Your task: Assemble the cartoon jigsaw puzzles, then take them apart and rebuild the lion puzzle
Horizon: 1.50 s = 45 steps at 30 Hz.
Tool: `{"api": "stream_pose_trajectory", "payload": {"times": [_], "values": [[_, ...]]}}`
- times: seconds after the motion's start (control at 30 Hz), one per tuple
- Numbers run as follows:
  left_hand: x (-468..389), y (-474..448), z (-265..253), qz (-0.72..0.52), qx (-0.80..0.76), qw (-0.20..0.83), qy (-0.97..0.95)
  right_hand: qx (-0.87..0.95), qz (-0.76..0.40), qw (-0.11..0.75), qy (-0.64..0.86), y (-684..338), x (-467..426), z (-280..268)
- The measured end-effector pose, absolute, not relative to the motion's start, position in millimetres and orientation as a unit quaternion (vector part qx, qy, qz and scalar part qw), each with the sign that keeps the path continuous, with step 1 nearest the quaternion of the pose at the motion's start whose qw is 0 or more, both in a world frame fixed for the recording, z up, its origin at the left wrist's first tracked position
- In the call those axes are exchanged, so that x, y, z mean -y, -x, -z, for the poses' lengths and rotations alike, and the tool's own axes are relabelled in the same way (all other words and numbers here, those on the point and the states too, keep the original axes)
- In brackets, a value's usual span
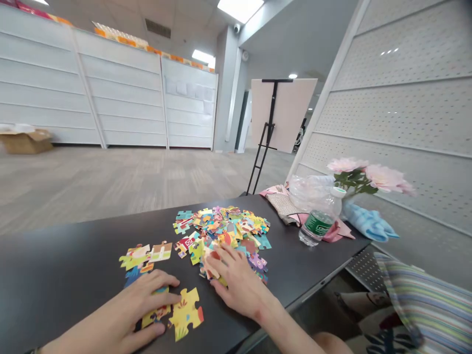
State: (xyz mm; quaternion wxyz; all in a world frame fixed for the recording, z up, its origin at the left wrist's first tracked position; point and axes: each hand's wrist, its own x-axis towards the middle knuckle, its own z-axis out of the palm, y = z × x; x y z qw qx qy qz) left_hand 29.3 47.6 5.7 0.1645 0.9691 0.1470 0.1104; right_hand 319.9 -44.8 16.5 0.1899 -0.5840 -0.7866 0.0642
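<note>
A heap of colourful jigsaw puzzle pieces (224, 223) covers the middle of the dark table. My right hand (239, 282) lies on the heap's near side, fingers stretched out over the pieces and partly covering them. Lower left, my left hand (142, 305) rests with fingers apart on several pieces, hiding much of them. Just right of its fingertips lies a yellow puzzle piece (186, 312) with a red corner. Beyond that hand sit a light green piece (135, 256) and a brown-and-cream piece (161, 251), edges together, with a blue piece (132, 276) partly hidden below.
On the table's right stand a water bottle (320, 221) with a green label, a crumpled plastic bag (306, 191), cloths and pink flowers (385, 178). The dark table (73, 260) ends at a right edge, with a striped cloth (427, 300) beyond. An easel (275, 115) stands behind.
</note>
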Motion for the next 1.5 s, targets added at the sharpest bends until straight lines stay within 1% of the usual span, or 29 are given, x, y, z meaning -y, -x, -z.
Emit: {"api": "stream_pose_trajectory", "payload": {"times": [0.07, 0.17, 0.3, 0.37, 0.43, 0.5, 0.67, 0.73, 0.83, 0.97, 1.03, 1.27, 1.37, 1.5], "values": [[-47, -31, -9, -0.101, -0.15, 0.17, -0.969, 0.791, -0.051, 0.239, 0.56, -325, 43, -14], [-44, -33, -14, -0.106, -0.15, 0.18, -0.966, 0.751, -0.05, 0.34, 0.564, -345, 35, -10], [-42, -32, -18, -0.108, -0.154, 0.189, -0.964, 0.587, -0.117, 0.496, 0.629, -383, 20, -6], [-43, -32, -18, -0.107, -0.156, 0.192, -0.963, 0.518, -0.15, 0.544, 0.643, -400, 16, -5], [-43, -32, -17, -0.105, -0.154, 0.196, -0.963, 0.495, -0.155, 0.561, 0.646, -412, 16, -3], [-44, -33, -15, -0.103, -0.151, 0.197, -0.963, 0.498, -0.138, 0.553, 0.654, -419, 20, -1], [-45, -32, -13, -0.079, -0.156, 0.194, -0.965, 0.57, -0.109, 0.456, 0.675, -418, 36, 5], [-46, -32, -13, -0.07, -0.161, 0.196, -0.965, 0.595, -0.103, 0.432, 0.67, -415, 41, 7], [-45, -32, -14, -0.078, -0.163, 0.2, -0.963, 0.625, -0.054, 0.403, 0.667, -408, 48, 9], [-45, -33, -14, -0.097, -0.161, 0.196, -0.962, 0.656, 0.002, 0.299, 0.693, -397, 57, 10], [-45, -33, -13, -0.098, -0.16, 0.193, -0.963, 0.66, 0.017, 0.267, 0.702, -393, 60, 9], [-44, -34, -16, -0.074, -0.159, 0.189, -0.966, 0.657, 0.023, 0.264, 0.706, -392, 65, 8], [-45, -34, -16, -0.086, -0.155, 0.19, -0.966, 0.655, 0.021, 0.258, 0.71, -392, 65, 9], [-45, -33, -16, -0.098, -0.149, 0.197, -0.964, 0.653, 0.046, 0.282, 0.702, -394, 62, 13]]}}
